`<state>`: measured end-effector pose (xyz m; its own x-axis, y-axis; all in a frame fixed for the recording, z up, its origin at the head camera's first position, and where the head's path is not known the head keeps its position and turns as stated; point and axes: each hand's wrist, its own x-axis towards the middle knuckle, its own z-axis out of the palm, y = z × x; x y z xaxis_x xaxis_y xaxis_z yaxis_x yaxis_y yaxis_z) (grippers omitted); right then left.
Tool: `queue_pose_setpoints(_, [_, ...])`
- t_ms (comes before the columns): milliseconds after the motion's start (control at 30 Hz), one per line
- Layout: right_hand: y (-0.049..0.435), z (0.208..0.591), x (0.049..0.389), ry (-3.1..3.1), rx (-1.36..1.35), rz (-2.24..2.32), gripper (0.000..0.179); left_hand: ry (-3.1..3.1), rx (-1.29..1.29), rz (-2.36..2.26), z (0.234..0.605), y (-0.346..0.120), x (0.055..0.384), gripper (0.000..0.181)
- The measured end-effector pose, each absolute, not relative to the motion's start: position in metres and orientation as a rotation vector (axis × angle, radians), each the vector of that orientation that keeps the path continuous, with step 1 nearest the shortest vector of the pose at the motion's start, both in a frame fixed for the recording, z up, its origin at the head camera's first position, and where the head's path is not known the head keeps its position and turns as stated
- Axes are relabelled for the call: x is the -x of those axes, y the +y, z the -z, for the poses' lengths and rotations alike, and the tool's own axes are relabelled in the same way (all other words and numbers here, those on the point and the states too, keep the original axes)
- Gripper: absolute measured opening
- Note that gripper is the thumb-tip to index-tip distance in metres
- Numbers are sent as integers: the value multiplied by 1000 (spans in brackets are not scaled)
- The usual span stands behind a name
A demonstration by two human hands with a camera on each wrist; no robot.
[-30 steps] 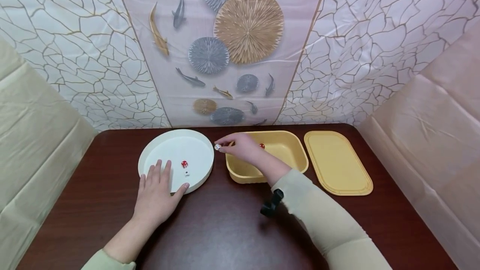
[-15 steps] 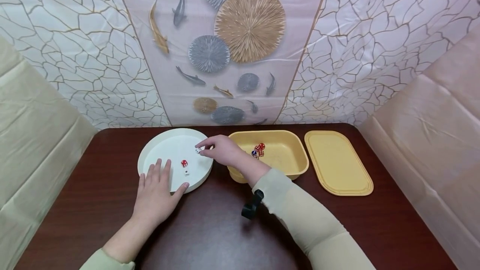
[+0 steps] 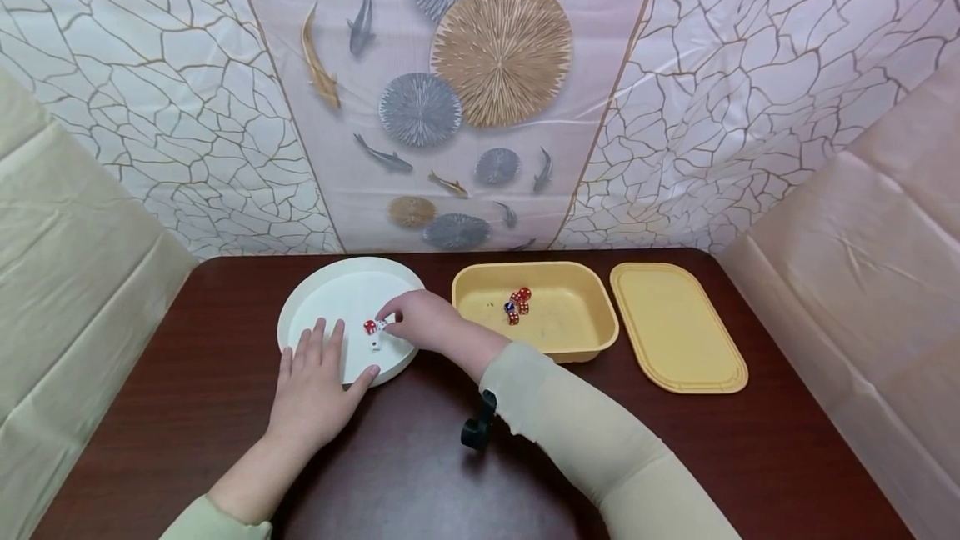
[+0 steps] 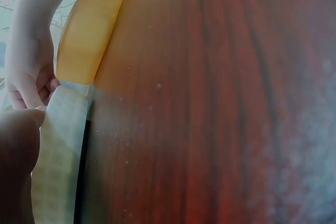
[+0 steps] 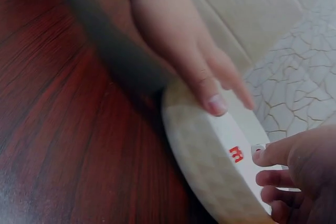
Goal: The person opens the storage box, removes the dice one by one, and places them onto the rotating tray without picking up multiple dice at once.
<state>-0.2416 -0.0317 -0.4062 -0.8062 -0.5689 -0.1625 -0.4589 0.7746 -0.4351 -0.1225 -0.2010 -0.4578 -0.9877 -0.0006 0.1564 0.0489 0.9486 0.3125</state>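
Note:
My left hand [image 3: 315, 390] lies with fingers spread over the near left rim of a round white tray [image 3: 300, 297], thumb at its front edge. Over the tray's right part, my right hand [image 3: 423, 319] pinches a white die [image 3: 382, 325] between thumb and fingertips, low beside a red die [image 3: 370, 327]. Just nearer to me sits another white die [image 3: 375, 343] on the tray floor. In the right wrist view the right hand [image 5: 310, 177] has its fingertips by a white die [image 5: 258, 149], while the left thumb [image 5: 215, 103] reaches over the tray wall.
Right of the tray stands a yellow rectangular box [image 3: 577, 315] holding several red dice [image 3: 523, 294] and a blue die [image 3: 510, 307]. A yellow lid [image 3: 678, 327] lies flat farther right on the dark wooden table [image 3: 420, 465]. Patterned cloth hangs behind.
My right hand has carried the white die leftward from beside the yellow box into the tray, then down next to the red die. The left hand has stayed in place.

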Motion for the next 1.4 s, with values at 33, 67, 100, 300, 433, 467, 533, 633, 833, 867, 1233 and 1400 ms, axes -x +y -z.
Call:
queue_pose_setpoints(33, [-33, 407, 241, 2694, 804, 510, 24, -2948, 37, 479, 458, -201, 123, 90])
queue_pose_setpoints(67, [-34, 409, 241, 2711, 816, 462, 24, -2948, 38, 480, 458, -201, 123, 91])
queue_pose_setpoints(100, [-36, 410, 241, 2727, 832, 413, 24, -2947, 39, 480, 458, -201, 123, 91])
queue_pose_setpoints(300, [-44, 414, 238, 2768, 860, 149, 26, -2949, 36, 485, 458, -201, 123, 90])
queue_pose_setpoints(433, [-48, 415, 237, 2759, 862, 32, 31, -2953, 35, 484, 459, -201, 123, 90])
queue_pose_setpoints(467, [-48, 416, 237, 2759, 867, 12, 33, -2954, 37, 484, 459, -201, 123, 90])
queue_pose_setpoints(533, [-48, 417, 236, 2759, 865, -10, 34, -2956, 39, 484, 458, -200, 123, 90])
queue_pose_setpoints(633, [-47, 416, 236, 2767, 864, -12, 34, -2956, 41, 483, 458, -199, 124, 90])
queue_pose_setpoints(833, [-43, 412, 237, 2766, 866, 78, 31, -2954, 45, 486, 456, -199, 123, 89])
queue_pose_setpoints(867, [-42, 411, 237, 2760, 863, 115, 30, -2955, 45, 486, 456, -199, 123, 90])
queue_pose_setpoints(1233, [-12, 396, 245, 2691, 770, 769, 31, -2949, 45, 477, 456, -200, 122, 89])
queue_pose_setpoints(1400, [13, 390, 247, 2627, 699, 1087, 32, -2946, 55, 490, 458, -199, 122, 91])
